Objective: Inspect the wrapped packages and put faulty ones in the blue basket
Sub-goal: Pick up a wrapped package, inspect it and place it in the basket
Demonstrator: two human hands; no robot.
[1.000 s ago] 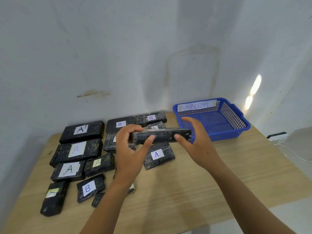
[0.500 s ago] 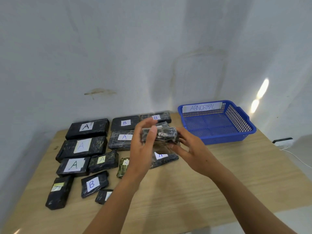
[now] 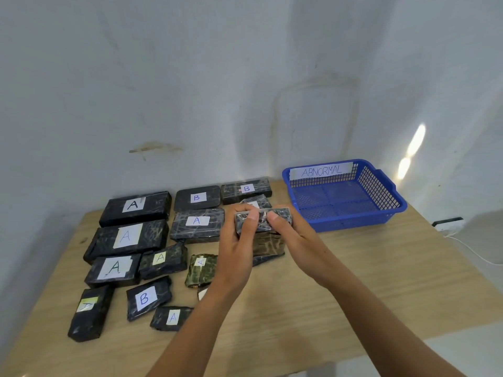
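Observation:
I hold one black wrapped package (image 3: 268,238) upright above the middle of the table. My left hand (image 3: 236,250) grips its left side, thumb on the upper face. My right hand (image 3: 298,236) grips its right side, thumb next to the left thumb. Several other black wrapped packages with white A or B labels lie flat on the left half of the table, such as a large A package (image 3: 134,207) at the back and a B package (image 3: 148,297) near the front. The blue basket (image 3: 379,183), labelled ABNORMAL, stands at the back right with nothing in it.
The wooden table (image 3: 340,281) stands against a white wall. Another package (image 3: 268,259) lies partly hidden under my hands. A white cable (image 3: 473,253) and a socket lie beyond the table's right edge.
I turned the package from lying level between my hands to standing on end facing me. Both thumbs have come together on its upper face, and my view has shifted slightly.

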